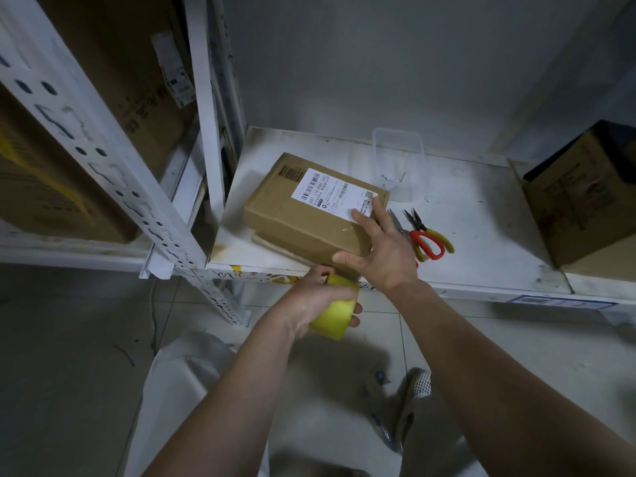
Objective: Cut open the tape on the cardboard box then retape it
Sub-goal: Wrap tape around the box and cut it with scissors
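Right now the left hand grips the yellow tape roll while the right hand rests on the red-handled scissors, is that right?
Not quite. In the head view the right hand rests on the cardboard box, not the scissors, which lie untouched on the shelf beside it. The left hand does grip the yellow tape roll.

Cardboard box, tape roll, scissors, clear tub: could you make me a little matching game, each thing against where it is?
Things:
1. cardboard box
2. tape roll
3. scissors
4. clear tub

Places:
A. lying on the shelf, right of the box
B. gripped in the left hand
C. behind the box, near the wall
D. under the right hand

Pairs: 1-D, 2-B, 3-A, 4-C
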The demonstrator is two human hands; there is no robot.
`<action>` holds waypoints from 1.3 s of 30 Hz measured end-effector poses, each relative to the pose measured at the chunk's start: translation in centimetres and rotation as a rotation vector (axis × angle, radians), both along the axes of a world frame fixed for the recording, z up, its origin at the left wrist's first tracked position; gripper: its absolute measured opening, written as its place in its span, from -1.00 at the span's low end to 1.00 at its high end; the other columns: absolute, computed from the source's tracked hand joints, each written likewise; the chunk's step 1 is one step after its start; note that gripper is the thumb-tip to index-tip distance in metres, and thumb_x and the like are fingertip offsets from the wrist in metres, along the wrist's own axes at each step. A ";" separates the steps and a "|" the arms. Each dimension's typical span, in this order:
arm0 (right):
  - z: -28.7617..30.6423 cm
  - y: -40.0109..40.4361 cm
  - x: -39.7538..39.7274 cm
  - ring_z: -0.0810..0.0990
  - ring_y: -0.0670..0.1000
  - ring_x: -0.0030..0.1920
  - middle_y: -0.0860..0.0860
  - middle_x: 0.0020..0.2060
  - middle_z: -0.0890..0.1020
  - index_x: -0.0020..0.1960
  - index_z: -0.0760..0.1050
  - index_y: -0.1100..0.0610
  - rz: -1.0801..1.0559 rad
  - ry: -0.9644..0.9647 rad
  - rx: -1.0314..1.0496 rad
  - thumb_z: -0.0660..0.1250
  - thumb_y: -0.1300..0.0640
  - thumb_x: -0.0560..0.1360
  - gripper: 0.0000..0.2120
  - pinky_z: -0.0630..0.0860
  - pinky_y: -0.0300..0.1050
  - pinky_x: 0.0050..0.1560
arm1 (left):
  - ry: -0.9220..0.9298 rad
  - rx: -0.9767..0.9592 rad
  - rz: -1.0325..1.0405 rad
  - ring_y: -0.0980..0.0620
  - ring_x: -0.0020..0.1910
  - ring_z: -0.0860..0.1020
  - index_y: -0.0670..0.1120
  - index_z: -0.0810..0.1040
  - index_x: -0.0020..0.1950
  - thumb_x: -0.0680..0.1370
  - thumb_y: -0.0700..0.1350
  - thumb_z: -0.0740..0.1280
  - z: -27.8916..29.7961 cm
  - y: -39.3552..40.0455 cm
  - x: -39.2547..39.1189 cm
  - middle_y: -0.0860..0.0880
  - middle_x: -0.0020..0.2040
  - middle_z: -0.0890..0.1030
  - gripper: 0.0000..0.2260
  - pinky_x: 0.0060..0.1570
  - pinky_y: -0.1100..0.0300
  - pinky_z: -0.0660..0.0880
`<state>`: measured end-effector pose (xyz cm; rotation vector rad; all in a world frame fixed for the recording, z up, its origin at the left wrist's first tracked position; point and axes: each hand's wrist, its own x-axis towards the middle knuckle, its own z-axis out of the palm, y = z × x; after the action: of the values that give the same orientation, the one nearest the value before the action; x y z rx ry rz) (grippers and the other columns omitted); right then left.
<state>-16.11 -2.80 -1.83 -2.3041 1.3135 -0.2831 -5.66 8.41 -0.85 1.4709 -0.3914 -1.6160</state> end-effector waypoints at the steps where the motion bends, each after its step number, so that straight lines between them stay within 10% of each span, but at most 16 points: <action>1: 0.0 0.0 0.0 0.14 0.10 0.49 -0.11 0.54 -0.08 0.48 0.16 -0.16 0.002 -0.009 -0.007 0.39 -0.30 0.30 -0.17 0.25 0.10 0.42 | 0.008 0.001 0.004 -0.13 -0.35 0.63 -0.14 0.37 0.15 0.45 -0.35 0.37 0.0 -0.1 -0.1 -0.22 -0.13 0.58 -0.66 -0.20 -0.11 0.60; 8: -0.7 -0.6 -0.2 0.15 0.07 0.48 -0.16 0.53 -0.07 0.46 0.16 -0.19 0.003 -0.040 0.002 0.42 -0.29 0.27 -0.16 0.26 0.11 0.42 | 0.099 0.065 -0.072 -0.08 -0.38 0.61 -0.20 0.45 0.11 0.51 -0.16 0.36 -0.3 -0.6 0.1 -0.18 -0.24 0.53 -0.77 -0.46 0.13 0.55; 25: 0.8 -3.3 -0.8 0.06 -0.11 0.48 -0.22 0.51 0.01 0.44 0.24 -0.14 0.150 -0.147 0.274 0.55 -0.02 0.28 -0.18 0.17 -0.05 0.43 | 0.075 0.050 0.039 -0.21 -0.15 0.63 -0.17 0.39 0.17 0.44 -0.28 0.44 -0.3 -1.4 -0.7 -0.30 0.13 0.56 -0.63 -0.21 -0.11 0.62; 29: -1.3 -4.0 -3.0 0.48 -0.01 0.23 -0.01 0.32 0.46 0.27 0.46 0.02 -0.520 -0.585 0.188 0.28 0.02 0.53 -0.68 0.40 -0.11 0.22 | 0.055 0.047 0.058 -0.28 -0.12 0.63 -0.14 0.40 0.12 0.43 -0.22 0.47 -0.7 -1.6 -0.6 -0.25 -0.07 0.64 -0.65 -0.10 -0.23 0.58; 34: -4.9 -3.9 -4.9 0.47 0.14 0.19 0.13 0.26 0.42 0.28 0.43 0.19 -0.578 0.230 0.082 0.23 -0.02 0.55 -0.60 0.51 0.06 0.10 | 0.026 0.031 0.062 -0.29 -0.17 0.63 -0.14 0.41 0.06 0.45 -0.18 0.45 -1.0 -1.8 -0.5 -0.28 -0.08 0.62 -0.71 -0.07 -0.27 0.56; 39: -5.1 -3.6 -3.7 0.50 0.10 0.13 0.10 0.21 0.45 0.29 0.40 0.16 -0.544 0.326 0.043 0.28 -0.18 0.48 -0.48 0.49 -0.02 -0.03 | -0.031 0.042 0.034 -0.13 -0.42 0.62 -0.16 0.44 0.15 0.46 -0.16 0.44 -0.7 -1.6 -0.2 -0.18 -0.17 0.62 -0.68 -0.41 0.14 0.58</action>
<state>-19.86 -6.40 -6.94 -1.9720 2.0817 -0.0472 -5.91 6.80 -1.54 1.5278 -0.3498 -1.5843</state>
